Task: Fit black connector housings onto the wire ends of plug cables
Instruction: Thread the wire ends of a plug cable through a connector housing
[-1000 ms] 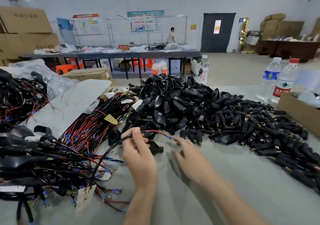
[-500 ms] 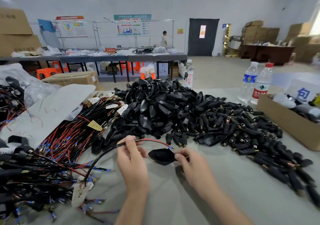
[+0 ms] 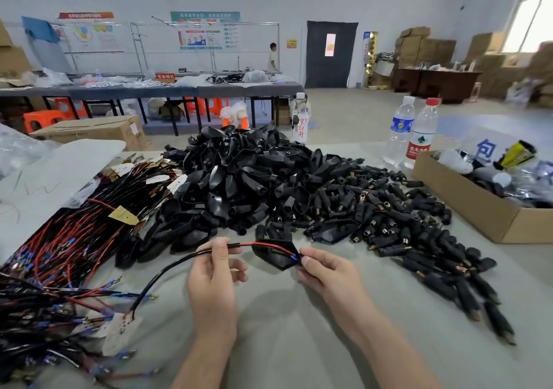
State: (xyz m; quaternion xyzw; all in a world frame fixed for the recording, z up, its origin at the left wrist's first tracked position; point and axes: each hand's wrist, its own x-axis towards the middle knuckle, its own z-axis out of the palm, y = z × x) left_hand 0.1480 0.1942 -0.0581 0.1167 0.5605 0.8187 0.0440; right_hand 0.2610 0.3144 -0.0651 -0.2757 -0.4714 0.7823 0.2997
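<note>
left hand (image 3: 214, 272) pinches the black plug cable (image 3: 170, 267) between thumb and fingers, just behind its stripped end. right hand (image 3: 326, 272) pinches the wide end of one black connector housing (image 3: 273, 254). the red wire (image 3: 260, 244) and the blue-tipped ends appear to run through it. both are held just above the worktop (image 3: 284, 343), midway along its near edge, in front of the heap of loose housings (image 3: 239, 179). judgement: the housing is light, thin-walled and slightly pliable; the cable is limp and its wires flimsy. grip the cable close to the sheath end and the housing by its rim.
</note>
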